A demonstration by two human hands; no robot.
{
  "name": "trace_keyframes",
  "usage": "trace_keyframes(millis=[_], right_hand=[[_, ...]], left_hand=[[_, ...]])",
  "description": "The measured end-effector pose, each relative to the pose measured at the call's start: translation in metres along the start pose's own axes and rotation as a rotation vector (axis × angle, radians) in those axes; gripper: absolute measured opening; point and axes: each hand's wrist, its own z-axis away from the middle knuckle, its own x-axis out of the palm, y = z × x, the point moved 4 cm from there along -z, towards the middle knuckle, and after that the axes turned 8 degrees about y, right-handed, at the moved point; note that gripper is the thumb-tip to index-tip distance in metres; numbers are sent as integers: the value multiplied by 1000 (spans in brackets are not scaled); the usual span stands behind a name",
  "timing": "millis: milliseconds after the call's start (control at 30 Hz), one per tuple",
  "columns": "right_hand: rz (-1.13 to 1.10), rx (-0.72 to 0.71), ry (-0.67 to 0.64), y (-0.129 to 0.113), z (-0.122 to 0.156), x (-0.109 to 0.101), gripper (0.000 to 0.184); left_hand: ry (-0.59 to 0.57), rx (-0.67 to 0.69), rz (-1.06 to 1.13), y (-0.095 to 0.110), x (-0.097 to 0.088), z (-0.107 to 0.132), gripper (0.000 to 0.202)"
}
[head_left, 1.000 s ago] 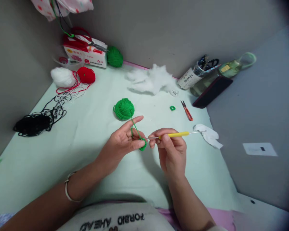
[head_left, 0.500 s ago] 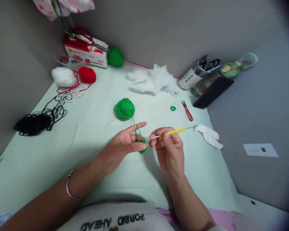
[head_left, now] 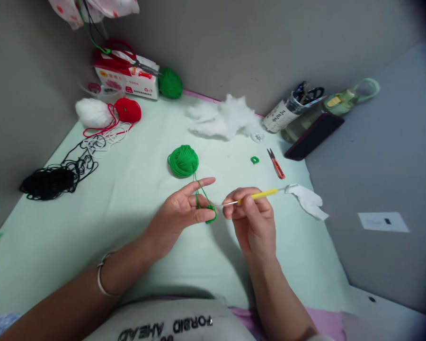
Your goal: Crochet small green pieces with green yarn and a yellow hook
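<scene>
My left hand pinches a small green crochet piece between thumb and middle finger, with the index finger stretched out and the green strand running over it. That strand leads back to a green yarn ball lying just beyond the hand. My right hand is closed on a crochet hook with a yellow handle; its metal tip points left into the green piece.
On the pale green cloth lie orange thread snips, a small green ring, a white scrap, white stuffing, red, white and black yarn, a second green ball, a box, a phone.
The hook's tip has worked slightly at the green piece, and the right hand has shifted a little while the left index finger lifted and held the strand; the rest stays put.
</scene>
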Motion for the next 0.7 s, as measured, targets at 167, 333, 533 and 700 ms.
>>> trace_keyframes(millis=[167,333,533,700], right_hand=[[226,-201,-28,1,8,5,14],[92,-51,37,8,3,1,12],[-95,199,97,16,-6,1,17],[-88,191,113,18,-7,1,19]], left_hand=[[120,164,-104,-2,1,3,81],[110,164,-89,-3,1,2,86],[123,163,-60,-4,1,-1,85],[122,161,-58,1,3,2,78]])
